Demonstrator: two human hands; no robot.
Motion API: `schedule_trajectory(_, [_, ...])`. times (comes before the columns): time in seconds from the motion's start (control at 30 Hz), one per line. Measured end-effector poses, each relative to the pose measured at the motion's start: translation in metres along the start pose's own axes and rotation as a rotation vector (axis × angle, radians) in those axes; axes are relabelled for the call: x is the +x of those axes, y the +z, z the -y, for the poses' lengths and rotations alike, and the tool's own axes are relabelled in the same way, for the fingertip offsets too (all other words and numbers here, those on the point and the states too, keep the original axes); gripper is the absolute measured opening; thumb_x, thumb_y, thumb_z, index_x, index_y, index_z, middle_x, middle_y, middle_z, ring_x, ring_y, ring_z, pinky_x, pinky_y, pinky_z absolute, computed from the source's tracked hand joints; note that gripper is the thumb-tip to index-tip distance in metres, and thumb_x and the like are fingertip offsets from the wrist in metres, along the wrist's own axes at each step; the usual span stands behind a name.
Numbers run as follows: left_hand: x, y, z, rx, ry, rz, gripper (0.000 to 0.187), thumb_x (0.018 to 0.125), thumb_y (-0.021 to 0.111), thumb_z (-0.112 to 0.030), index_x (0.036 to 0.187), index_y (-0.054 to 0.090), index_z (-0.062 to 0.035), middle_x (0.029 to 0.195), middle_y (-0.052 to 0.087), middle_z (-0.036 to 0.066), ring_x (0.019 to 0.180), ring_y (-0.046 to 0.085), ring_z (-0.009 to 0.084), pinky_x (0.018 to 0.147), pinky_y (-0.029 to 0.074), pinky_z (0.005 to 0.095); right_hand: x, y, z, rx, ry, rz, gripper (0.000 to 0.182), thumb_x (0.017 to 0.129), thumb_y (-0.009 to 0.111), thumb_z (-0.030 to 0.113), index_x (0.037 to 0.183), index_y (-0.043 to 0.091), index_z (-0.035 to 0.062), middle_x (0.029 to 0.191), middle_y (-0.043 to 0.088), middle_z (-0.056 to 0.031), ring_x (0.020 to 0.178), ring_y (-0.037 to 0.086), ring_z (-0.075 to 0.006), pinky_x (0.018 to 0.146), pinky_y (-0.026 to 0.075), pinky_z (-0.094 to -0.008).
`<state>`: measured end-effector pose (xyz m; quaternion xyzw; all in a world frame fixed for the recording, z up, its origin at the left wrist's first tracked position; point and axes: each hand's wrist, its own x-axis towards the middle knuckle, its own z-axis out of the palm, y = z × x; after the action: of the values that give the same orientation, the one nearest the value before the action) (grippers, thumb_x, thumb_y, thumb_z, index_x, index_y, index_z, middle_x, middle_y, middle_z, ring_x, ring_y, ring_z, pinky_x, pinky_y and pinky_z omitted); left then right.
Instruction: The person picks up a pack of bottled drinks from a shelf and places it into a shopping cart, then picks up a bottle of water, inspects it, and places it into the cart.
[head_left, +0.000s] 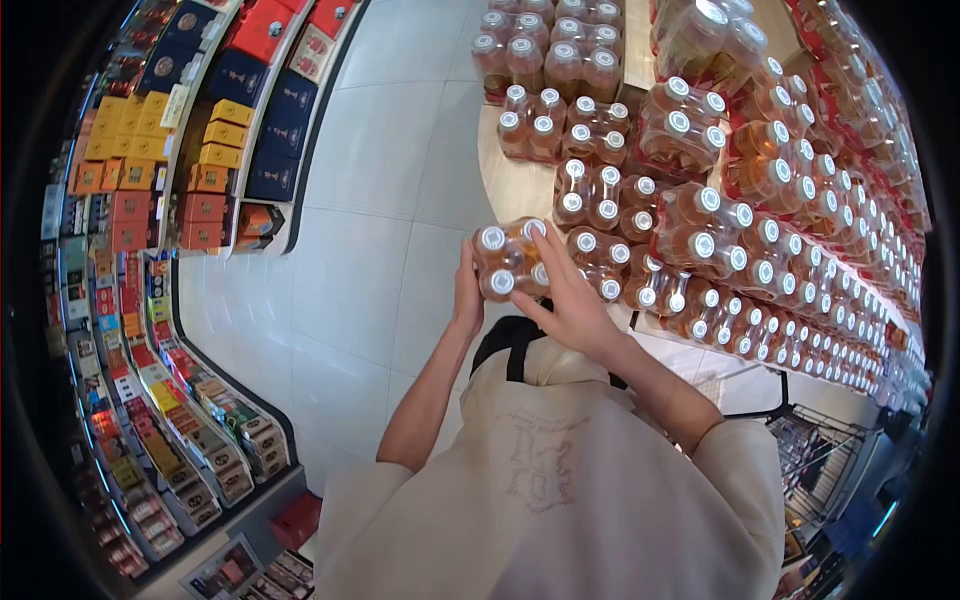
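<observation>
Between my two hands is a shrink-wrapped pack of bottles [513,262] with white caps and amber drink inside. My left hand [468,290] presses flat along the pack's left side. Across its right side and top lies my right hand [577,305], thumb near the front cap and fingers reaching toward the back. The pack is in front of my body, close to the edge of the display. Just to its right stand similar bottle packs [600,250] on a light wooden display base [530,180].
Stacked bottle packs [770,260] rise in tiers to the right. Shelves of boxed goods [225,135] curve along the left, with more small packages [165,420] lower down. Pale floor tiles [365,180] run between. A wire cart [815,460] stands at the lower right.
</observation>
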<state>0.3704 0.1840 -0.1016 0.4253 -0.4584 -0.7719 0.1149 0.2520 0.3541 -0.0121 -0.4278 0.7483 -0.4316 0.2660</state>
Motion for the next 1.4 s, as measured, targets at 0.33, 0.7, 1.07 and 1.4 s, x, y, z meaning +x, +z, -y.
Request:
schedule_trajectory(0.33, [0.162,0.006,-0.02,0.029,-0.136,0.34,0.078,0.109,0.033,-0.07,0.154,0.048,-0.0079,0.148,0.06,0.011,0.135,0.059,0.0219,0.114,0.047,0.0384,0.081,0.039,-0.014,-0.122,0.188,-0.298,0.084,0.099,0.072,0.033,0.165,0.029,0.0055,0.167,0.013,-0.0401,0.154,0.025,-0.0568,0.119,0.039,-0.0549])
schedule_trajectory(0.7, [0.188,0.028,-0.05,0.158,-0.195,0.381,0.081,0.108,0.03,-0.072,0.156,0.044,-0.0082,0.152,0.056,0.007,0.138,0.056,0.0219,0.115,0.045,0.0388,0.059,0.077,-0.023,0.056,0.295,-0.577,0.047,0.097,0.073,0.021,0.137,0.059,0.0029,0.165,0.035,-0.0175,0.143,0.049,-0.0388,0.115,0.044,-0.0487])
schedule_trajectory(1.07, [0.217,0.009,-0.036,0.762,0.27,0.198,0.06,0.115,0.037,-0.049,0.141,0.054,0.0022,0.14,0.041,0.017,0.132,0.046,0.0357,0.115,0.036,0.0423,0.113,0.113,-0.049,1.468,0.691,-0.621,0.062,0.108,0.061,0.04,0.152,0.042,0.0016,0.133,0.069,-0.0192,0.122,0.07,-0.0251,0.1,0.057,-0.0395])
schedule_trajectory(1.4, [0.183,-0.017,-0.059,0.601,-0.2,0.664,0.065,0.116,0.028,-0.054,0.154,0.04,-0.0022,0.132,0.059,0.017,0.104,0.068,0.0253,0.088,0.058,0.0367,0.1,0.125,-0.031,1.385,0.758,-0.724,0.056,0.112,0.052,0.044,0.153,0.047,0.0054,0.137,0.07,-0.0132,0.126,0.068,-0.023,0.102,0.055,-0.038])
